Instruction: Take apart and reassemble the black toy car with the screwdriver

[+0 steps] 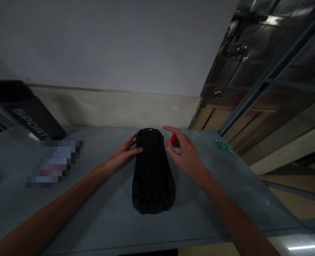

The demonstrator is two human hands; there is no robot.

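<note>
A black toy car (153,170) lies in the middle of the table, apparently wheels up with its dark underside showing. My left hand (127,149) grips its far left side, thumb over the underside and fingers along the edge. Just right of the car, my right hand (185,151) is held with a small red piece (173,138) pinched in curled fingers, the index finger stretched out toward the car. What kind of piece it is, I cannot make out. A tiny red dot shows on the car's underside.
The grey table (101,217) backs onto a wall. A black box with "SPORT" lettering (32,117) leans at the left, near a blurred-out flat item (56,161). Green crumpled plastic (223,145) lies at the right edge. A metal door with a handle (233,74) stands beyond a grey frame.
</note>
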